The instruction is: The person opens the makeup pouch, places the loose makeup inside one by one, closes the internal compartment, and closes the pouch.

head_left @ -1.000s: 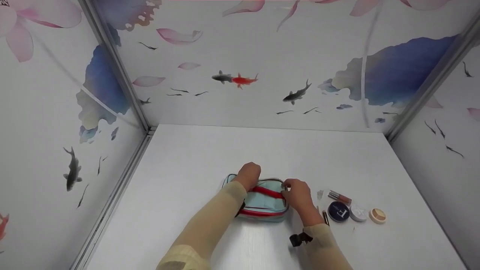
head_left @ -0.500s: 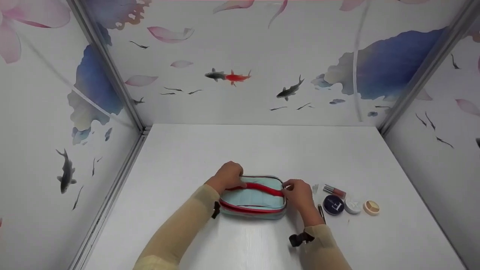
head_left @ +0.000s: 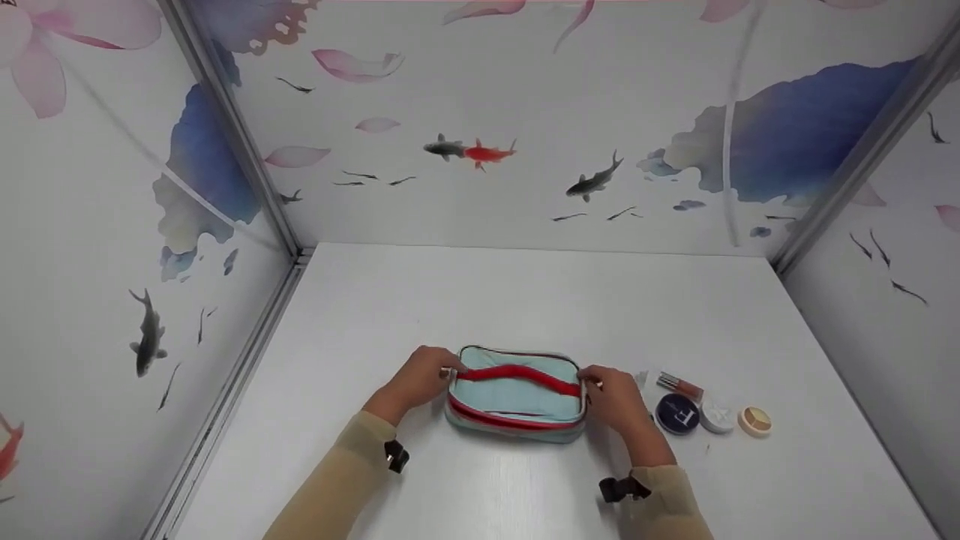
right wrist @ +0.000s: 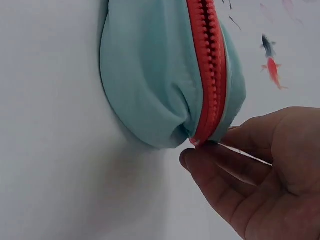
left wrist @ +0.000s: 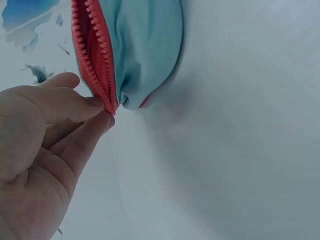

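Observation:
A light blue cosmetic bag (head_left: 487,397) with a red handle (head_left: 517,371) on top rests on the white table. My left hand (head_left: 421,376) is at the bag's left end, pinching the tip of the red zipper (left wrist: 107,65) between thumb and finger. Along that side the zipper's teeth are parted. At the opposite end, my right hand (head_left: 619,401) pinches the bag's corner, the thumb at the zipper's lower end. Near there the red zipper band (right wrist: 221,95) shows its teeth close together. What is inside the bag is hidden.
Right of the bag lie a lip gloss tube (head_left: 680,385), a dark blue round compact (head_left: 676,414), a white round case (head_left: 716,418) and a small round palette (head_left: 754,422). A small clear item (head_left: 641,379) sits behind my right hand. Printed panels wall the table.
My left hand has moved from over the bag to its left end and now pinches there. My right hand has shifted slightly right, covering most of the slim dark stick beside it.

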{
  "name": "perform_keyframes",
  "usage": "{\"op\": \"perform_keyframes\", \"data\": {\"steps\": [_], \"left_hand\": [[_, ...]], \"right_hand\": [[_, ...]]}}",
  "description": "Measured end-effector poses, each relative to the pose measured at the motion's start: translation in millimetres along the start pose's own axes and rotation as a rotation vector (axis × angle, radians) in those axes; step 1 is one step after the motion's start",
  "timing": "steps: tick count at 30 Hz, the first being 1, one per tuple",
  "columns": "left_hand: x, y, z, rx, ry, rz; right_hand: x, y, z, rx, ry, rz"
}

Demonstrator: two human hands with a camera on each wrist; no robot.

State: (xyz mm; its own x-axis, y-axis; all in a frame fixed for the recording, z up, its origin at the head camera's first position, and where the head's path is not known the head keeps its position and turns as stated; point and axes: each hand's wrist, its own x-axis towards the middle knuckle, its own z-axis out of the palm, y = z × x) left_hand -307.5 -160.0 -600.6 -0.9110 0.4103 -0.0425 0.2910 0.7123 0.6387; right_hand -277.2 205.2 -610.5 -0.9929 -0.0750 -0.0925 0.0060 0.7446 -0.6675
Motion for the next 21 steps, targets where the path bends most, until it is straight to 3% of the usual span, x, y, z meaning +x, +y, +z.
{"op": "perform_keyframes", "data": {"steps": [5, 10, 16, 21], "left_hand": [[-10.9, -10.0, 1.7, -0.103, -0.02, 0.0], [-15.4, -15.1, -4.4, -0.095, -0.002, 0.012], [-14.4, -19.6, -9.4, -0.163, 0.12, 0.13], [-6.7, -14.7, -4.9, -0.234, 0.253, 0.152]], "right_hand": [[-4.5, 7, -3, 0.028, -0.055, -0.009], [-6.5, 9, -4, 0.071, -0.01, -0.022], [-11.5, 8, -2, 0.154, 0.074, 0.003], [-16.3, 6, 2, 0.231, 0.127, 0.088]]}}
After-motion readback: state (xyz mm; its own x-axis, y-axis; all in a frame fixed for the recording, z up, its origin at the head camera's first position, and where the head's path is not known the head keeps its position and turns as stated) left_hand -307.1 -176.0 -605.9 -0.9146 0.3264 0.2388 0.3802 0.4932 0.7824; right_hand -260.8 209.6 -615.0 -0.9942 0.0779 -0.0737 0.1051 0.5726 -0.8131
